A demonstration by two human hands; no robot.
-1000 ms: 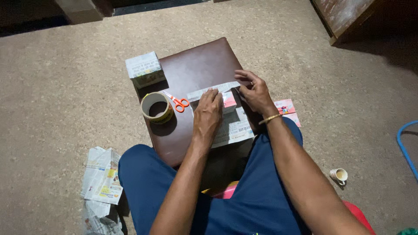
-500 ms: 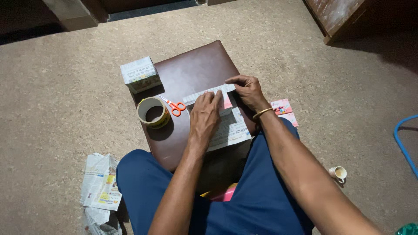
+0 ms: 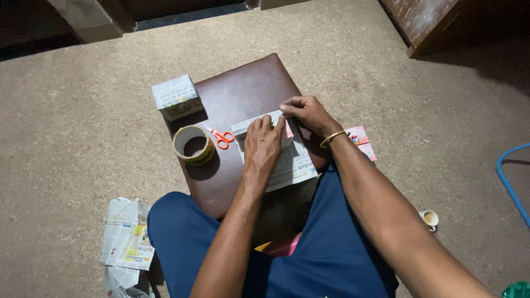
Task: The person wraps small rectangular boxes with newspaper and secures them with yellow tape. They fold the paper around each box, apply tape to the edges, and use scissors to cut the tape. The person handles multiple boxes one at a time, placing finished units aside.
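View from my head camera, looking down. I sit on the floor (image 3: 386, 72) with a small brown bench (image 3: 243, 94) just past my knees. My left hand (image 3: 263, 148) lies flat, fingers together, pressing down on a small box (image 3: 259, 126) half wrapped in a sheet of newspaper (image 3: 295, 165); it grips nothing, only pins. My right hand (image 3: 306, 112) pinches the far right edge of the paper fold against the box top, thumb and fingertips closed on it. The box sits right of the bench's middle, with the loose sheet spreading toward me.

Risks, as I judge them. If my left palm lifts or slides, the fold could spring open and the paper lose its tension, for no tape on the fold is visible. Pulling too hard with my right hand could tear the thin newsprint at the box corner. The tape roll (image 3: 193, 145) and orange-handled scissors (image 3: 220, 136) lie to the left of the box, near but not touching it; reaching for either means freeing one hand, which is when the wrap is likeliest to slip. A wrapped box (image 3: 176, 97) stands at the far left corner, close to the edge, and a careless elbow might knock it off. Spare newspapers (image 3: 127, 234) lie on the floor at my near left.
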